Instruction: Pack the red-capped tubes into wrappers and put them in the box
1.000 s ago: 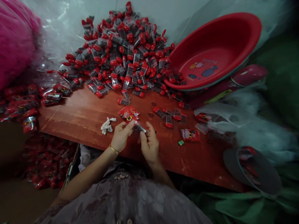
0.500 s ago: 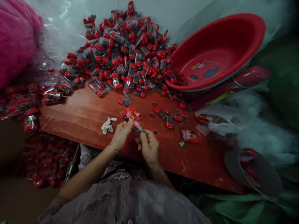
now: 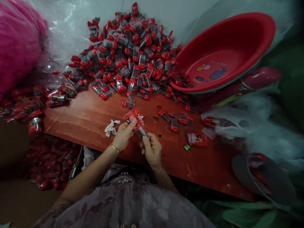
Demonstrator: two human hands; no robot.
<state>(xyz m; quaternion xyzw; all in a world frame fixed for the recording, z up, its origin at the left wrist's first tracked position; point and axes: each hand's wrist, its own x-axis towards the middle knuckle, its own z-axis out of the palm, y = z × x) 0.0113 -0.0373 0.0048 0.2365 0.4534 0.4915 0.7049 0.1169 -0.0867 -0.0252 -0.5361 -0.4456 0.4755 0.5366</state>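
My left hand (image 3: 123, 135) pinches a red printed plastic packet (image 3: 134, 114) between thumb and fingers. My right hand (image 3: 152, 150) is closed round the packet's lower end, where a clear part with something dark (image 3: 143, 132) shows. Both hands are close together above the near edge of the table, the packet stretched slantwise between them. The fingers hide much of the dark part, so I cannot tell whether it lies inside the packet. Left of my left hand lies a crumpled white scrap (image 3: 111, 128). Beyond the packet rests a small red-ended clear container (image 3: 128, 104).
A large heap of red-ended clear containers (image 3: 135, 57) fills the back of the wooden table (image 3: 87, 110). A red basin (image 3: 228, 34) leans at right. Several filled red packets (image 3: 28, 104) lie at left; another packet (image 3: 196, 139) and a grey bowl (image 3: 242, 167) sit at right.
Less of the dark part shows between my hands, and more red wrapper shows there. My hands have barely moved; the whole view has shifted slightly.
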